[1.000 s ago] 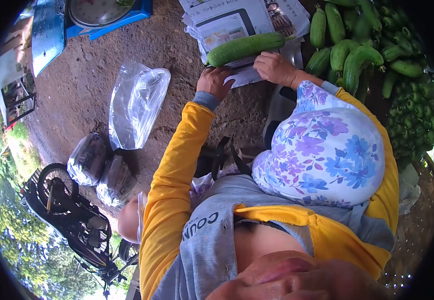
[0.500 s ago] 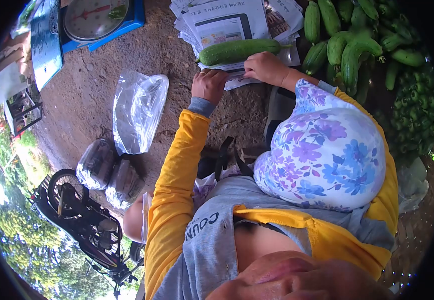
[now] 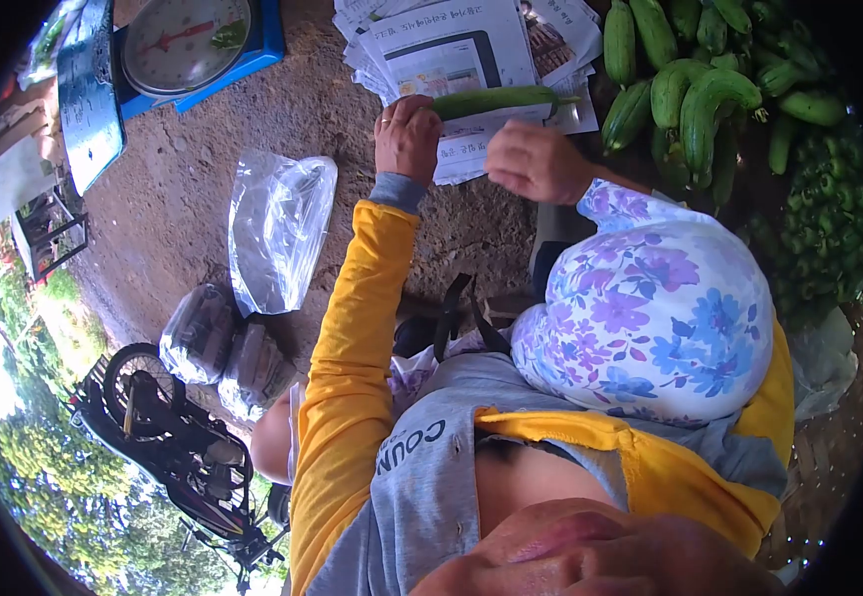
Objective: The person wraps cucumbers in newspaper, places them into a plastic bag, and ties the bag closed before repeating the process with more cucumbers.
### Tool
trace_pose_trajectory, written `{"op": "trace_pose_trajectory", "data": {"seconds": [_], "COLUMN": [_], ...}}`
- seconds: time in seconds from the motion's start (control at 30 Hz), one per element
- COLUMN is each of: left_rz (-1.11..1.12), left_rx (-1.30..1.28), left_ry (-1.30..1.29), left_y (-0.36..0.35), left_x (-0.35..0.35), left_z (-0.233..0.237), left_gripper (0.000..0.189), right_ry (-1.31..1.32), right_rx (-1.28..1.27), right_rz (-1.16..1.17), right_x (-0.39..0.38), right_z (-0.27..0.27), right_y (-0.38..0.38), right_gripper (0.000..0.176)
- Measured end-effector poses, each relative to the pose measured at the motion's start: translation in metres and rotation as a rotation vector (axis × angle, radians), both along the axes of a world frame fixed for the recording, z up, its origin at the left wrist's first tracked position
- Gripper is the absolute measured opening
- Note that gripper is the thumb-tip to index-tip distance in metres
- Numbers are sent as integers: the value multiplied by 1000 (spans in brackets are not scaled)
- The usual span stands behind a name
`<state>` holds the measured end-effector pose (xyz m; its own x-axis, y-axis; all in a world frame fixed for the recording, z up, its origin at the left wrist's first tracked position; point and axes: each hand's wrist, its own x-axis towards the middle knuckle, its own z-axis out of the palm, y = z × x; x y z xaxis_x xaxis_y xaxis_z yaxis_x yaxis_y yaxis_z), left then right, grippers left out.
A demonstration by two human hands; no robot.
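Observation:
A long green cucumber [image 3: 496,100] lies across printed paper sheets [image 3: 451,45] at the top centre. The near edge of one sheet [image 3: 466,149] is turned up against its near side. My left hand [image 3: 407,137] is closed over the cucumber's left end and the paper's edge, with a ring on one finger. Just below the paper's right part, my right hand [image 3: 536,162] has its fingers curled together, slightly blurred, with nothing visible in them.
More green cucumbers [image 3: 685,94] and small green vegetables [image 3: 829,214] lie at the right. A blue dial scale [image 3: 188,45] stands upper left. Below it are a clear plastic bag [image 3: 280,228] and wrapped bundles [image 3: 198,333]. A motorbike [image 3: 178,447] is lower left.
My left hand has moved up onto the cucumber's left end. My right hand has drawn back from the cucumber and paper. The near paper edge has come up over the cucumber's near side.

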<state>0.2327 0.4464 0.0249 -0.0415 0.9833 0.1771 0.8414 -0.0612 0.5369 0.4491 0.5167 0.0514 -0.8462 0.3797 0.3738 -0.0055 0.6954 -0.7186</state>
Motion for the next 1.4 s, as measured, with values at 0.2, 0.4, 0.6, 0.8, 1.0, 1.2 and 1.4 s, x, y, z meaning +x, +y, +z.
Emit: {"op": "trace_pose_trajectory", "data": {"seconds": [0.2, 0.4, 0.6, 0.8, 1.0, 1.2, 1.4], "left_rz": [65, 425, 836, 532, 670, 453, 221], "left_rx": [-131, 281, -427, -83, 134, -86, -749], "left_ry": [-164, -39, -1522, -2013, -1899, -964, 192], "left_y": [16, 16, -18, 13, -11, -59, -243], "left_x": [-6, 4, 24, 31, 16, -28, -186], "left_z": [-7, 1, -20, -31, -8, 42, 124], "left_gripper": [8, 24, 30, 32, 27, 53, 33], "right_ry": [-160, -176, -306, -373, 72, -374, -547], "right_rx": [229, 430, 311, -338, 176, -445, 33], "right_rz": [-101, -249, -272, -219, -396, 47, 417], "right_x": [-12, -39, -67, -81, -91, -103, -138], "right_z": [-28, -62, -48, -30, 7, 42, 117], "right_y": [-8, 34, 73, 37, 10, -4, 41], "right_gripper": [24, 52, 61, 55, 72, 74, 65]}}
